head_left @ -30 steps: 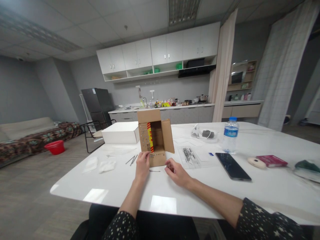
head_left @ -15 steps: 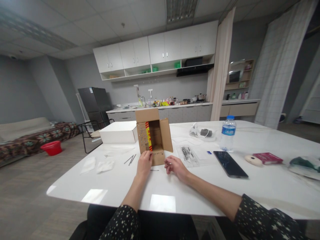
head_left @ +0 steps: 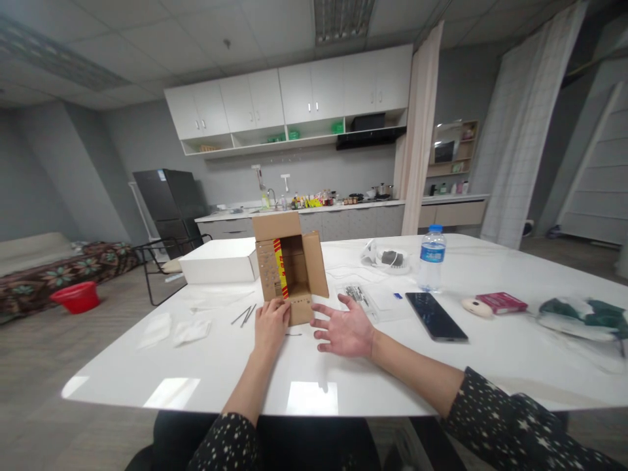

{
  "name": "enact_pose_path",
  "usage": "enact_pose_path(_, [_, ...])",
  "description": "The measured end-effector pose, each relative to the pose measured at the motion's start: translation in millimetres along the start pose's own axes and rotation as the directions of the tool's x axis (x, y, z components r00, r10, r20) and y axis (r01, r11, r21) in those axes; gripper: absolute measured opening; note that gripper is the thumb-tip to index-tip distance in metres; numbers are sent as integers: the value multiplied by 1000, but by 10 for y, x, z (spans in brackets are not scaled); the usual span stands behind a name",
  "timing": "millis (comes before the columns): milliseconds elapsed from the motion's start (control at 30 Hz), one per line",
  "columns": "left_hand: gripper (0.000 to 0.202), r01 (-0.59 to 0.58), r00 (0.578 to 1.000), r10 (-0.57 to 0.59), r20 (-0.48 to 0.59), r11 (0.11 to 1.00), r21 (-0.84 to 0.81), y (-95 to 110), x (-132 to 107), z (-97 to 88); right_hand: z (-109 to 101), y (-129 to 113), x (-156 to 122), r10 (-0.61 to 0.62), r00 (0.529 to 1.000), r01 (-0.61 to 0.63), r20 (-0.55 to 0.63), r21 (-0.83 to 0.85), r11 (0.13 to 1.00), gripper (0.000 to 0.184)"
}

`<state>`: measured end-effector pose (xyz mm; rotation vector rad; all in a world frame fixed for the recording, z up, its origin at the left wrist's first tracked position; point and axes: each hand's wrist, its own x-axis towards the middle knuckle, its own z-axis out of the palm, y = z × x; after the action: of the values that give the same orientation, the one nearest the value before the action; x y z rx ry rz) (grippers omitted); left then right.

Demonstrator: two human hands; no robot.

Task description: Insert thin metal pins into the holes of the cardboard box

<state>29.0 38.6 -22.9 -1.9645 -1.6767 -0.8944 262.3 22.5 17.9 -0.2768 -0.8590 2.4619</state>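
A brown cardboard box (head_left: 266, 275) stands on the table with its opening towards me, a yellow and red tape strip down its left part and its flaps folded out. My left hand (head_left: 271, 322) is closed at the left edge of its lower flap (head_left: 300, 313), fingers bent together against the cardboard. Just right of that flap, my right hand (head_left: 346, 330) is open, palm turned up and fingers spread, holding nothing. Between the hands lies a thin dark piece (head_left: 294, 335), too small to name. Several thin dark rods (head_left: 244, 315) lie left of my left hand.
A white box (head_left: 220, 261) stands behind left, with white crumpled wipes (head_left: 192, 331) in front. To the right are a clear case of small parts (head_left: 360, 297), a phone (head_left: 435, 316), a water bottle (head_left: 432, 260), a dark red box (head_left: 502, 303) and a white corded device (head_left: 385, 256).
My right hand has turned palm up and spread its fingers, from a loosely curled pose. My left hand stays at the box flap. The whole view has shifted slightly.
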Motion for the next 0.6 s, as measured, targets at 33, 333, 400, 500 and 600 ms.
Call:
enact_pose_path(33, [23, -8, 1000, 8, 8, 1000, 5, 16, -4, -21, 9, -1, -2, 3, 1000, -3, 1, -5, 1000, 61])
enact_pose_path(333, [19, 55, 998, -51, 41, 992, -112, -27, -79, -130, 65, 1, -24, 4, 1000, -3, 31, -42, 999, 66])
enact_pose_path(400, [18, 23, 995, -3, 101, 980, -196, -33, -114, -170, 56, 7, -20, -5, 1000, 6, 15, -50, 999, 64])
enact_pose_path(500, [16, -15, 975, 79, 208, 957, -290, -2, -160, -227, 27, 6, -13, -15, 1000, 16, 11, -48, 999, 64])
enact_pose_path(600, [14, 15, 959, 67, 276, 959, -284, 46, -185, -264, -8, -6, -12, -31, 999, 32, 22, -28, 999, 68])
